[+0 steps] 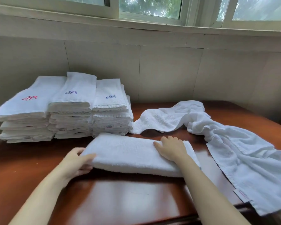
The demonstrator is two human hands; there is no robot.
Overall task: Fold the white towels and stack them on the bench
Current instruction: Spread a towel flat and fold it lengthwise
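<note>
A: Entry, head view. How much of the folding was done at this point?

B: Most of it, by my reading. Three side-by-side stacks of folded white terry towels [65,109] stood at the back left of the glossy reddish-brown wooden bench [120,197], against the pale panelled wall [169,70]. The top towel of each stack carried an embroidered mark: red on the left one, blue on the other two.

A: And the piece in hand?

B: A long, narrow, folded white towel [133,155] lay flat on the bench just in front of the stacks, not yet on any of them. The left hand [76,161] gripped its left end, thumb on top and fingers curled underneath. The right hand [172,147] lay flat on its right part, fingers straight, pressing down.

A: Finished fold, or one more to go?

B: Could not tell. It looked longer than the stacked ones, so I judged another fold likely.

A: Remaining work?

B: Loose, crumpled white towelling [217,127] lay at the right, hanging over the near edge; whether one piece or two, unclear. It remained unfolded.
</note>
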